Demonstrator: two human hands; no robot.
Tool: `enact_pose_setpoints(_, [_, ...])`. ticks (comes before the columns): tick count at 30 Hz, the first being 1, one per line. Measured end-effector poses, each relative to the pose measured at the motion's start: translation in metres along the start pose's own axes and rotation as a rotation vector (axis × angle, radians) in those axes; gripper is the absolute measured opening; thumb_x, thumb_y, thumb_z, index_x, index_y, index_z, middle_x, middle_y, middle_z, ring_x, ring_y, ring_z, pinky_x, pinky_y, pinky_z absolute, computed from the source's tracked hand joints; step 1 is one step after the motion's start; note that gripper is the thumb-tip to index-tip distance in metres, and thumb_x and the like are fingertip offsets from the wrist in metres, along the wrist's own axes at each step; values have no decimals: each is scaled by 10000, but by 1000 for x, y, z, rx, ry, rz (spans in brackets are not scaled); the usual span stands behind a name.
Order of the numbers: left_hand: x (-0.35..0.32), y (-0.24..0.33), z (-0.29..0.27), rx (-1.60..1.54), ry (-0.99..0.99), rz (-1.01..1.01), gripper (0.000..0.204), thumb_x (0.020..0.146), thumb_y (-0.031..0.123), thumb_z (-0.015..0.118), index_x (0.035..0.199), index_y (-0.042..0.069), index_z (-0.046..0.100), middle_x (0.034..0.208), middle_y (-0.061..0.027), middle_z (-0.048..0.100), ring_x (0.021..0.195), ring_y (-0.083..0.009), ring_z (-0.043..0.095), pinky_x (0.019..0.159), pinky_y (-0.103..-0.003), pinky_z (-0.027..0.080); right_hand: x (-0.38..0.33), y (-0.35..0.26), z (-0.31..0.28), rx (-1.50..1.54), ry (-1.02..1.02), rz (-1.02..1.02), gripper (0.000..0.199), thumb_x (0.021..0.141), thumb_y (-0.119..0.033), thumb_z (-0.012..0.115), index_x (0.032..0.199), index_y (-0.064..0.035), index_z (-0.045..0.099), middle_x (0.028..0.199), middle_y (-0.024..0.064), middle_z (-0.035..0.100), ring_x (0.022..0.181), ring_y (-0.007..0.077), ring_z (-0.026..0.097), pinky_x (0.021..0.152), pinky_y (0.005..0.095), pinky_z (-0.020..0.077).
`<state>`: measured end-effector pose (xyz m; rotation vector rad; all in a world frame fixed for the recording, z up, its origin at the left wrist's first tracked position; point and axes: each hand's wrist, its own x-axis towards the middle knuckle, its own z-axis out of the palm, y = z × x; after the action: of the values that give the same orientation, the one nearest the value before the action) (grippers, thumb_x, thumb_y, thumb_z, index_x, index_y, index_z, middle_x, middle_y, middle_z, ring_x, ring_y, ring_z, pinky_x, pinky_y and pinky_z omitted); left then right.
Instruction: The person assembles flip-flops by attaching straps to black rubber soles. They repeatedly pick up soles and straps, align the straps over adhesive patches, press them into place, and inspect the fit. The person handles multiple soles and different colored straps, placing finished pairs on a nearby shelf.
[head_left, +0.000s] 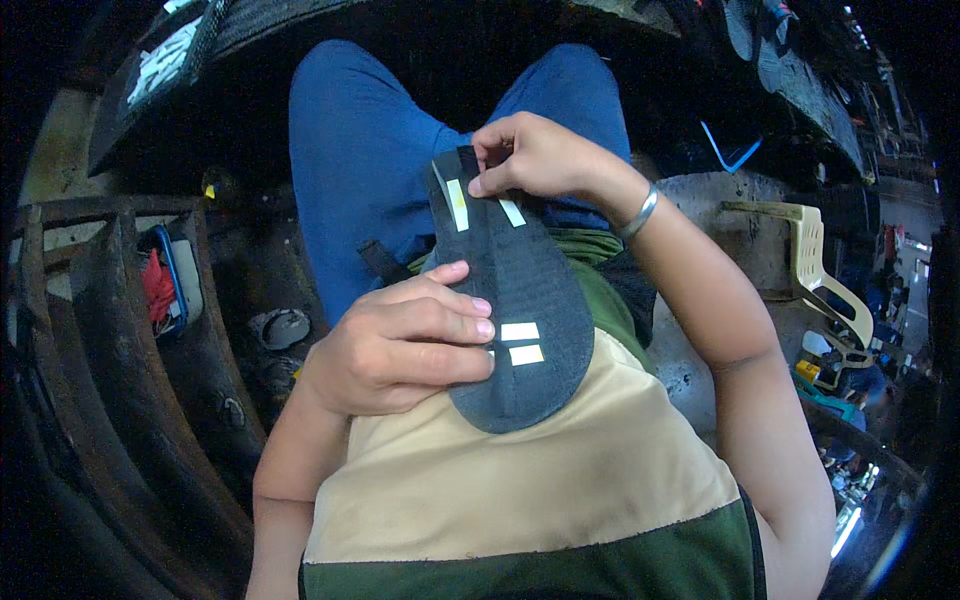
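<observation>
A flat, black, sole-shaped piece (530,270) lies over my lap, its wide rounded end toward my belly and its narrow end between my knees. Several short pale strips are stuck on it: two side by side near the wide end, others along the edges of the narrow end. My left hand (410,340) grips the piece from its left side, fingers on top; the thumb is hidden. At the far end my right hand (520,158) is closed in a pinch on the narrow tip. Whether anything small sits between those fingertips is hidden.
On the left stands a dark slatted rack (130,290) with a blue-rimmed tray (175,280) holding something red. To the right is a cream plastic chair (825,270), with a blue bent strip (730,155) beyond my right forearm. A dark work surface spans the far side.
</observation>
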<state>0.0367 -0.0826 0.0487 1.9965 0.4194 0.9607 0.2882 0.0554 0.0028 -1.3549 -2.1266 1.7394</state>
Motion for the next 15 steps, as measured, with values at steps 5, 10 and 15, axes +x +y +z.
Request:
enact_pose_setpoints(5, [0, 4, -1, -2, -2, 14, 293, 790, 81, 798, 1071, 158, 834, 1029, -82, 726, 1056, -279, 719, 1058, -500, 532, 34, 16, -11, 36, -85, 222, 369, 737, -359, 939, 847, -112, 689, 762, 2, 650, 763, 143, 590, 672, 309, 447])
enact_pose_setpoints(10, [-1, 5, 5, -6, 93, -61, 458, 795, 88, 821, 1249, 95, 758, 1042, -83, 751, 1006, -266, 734, 1027, -486, 548, 47, 14, -20, -259, 62, 127, 376, 794, -362, 907, 927, -70, 712, 766, 28, 688, 699, 153, 636, 620, 314, 487])
enact_pose_setpoints(15, [-12, -4, 16, -99, 234, -17, 660, 725, 25, 881, 1332, 28, 624, 1099, -115, 772, 1001, -296, 758, 1039, -482, 539, -44, -50, -14, 96, 170, -257, 403, 890, -381, 810, 1031, -10, 741, 934, 70, 724, 883, 141, 670, 811, 312, 539])
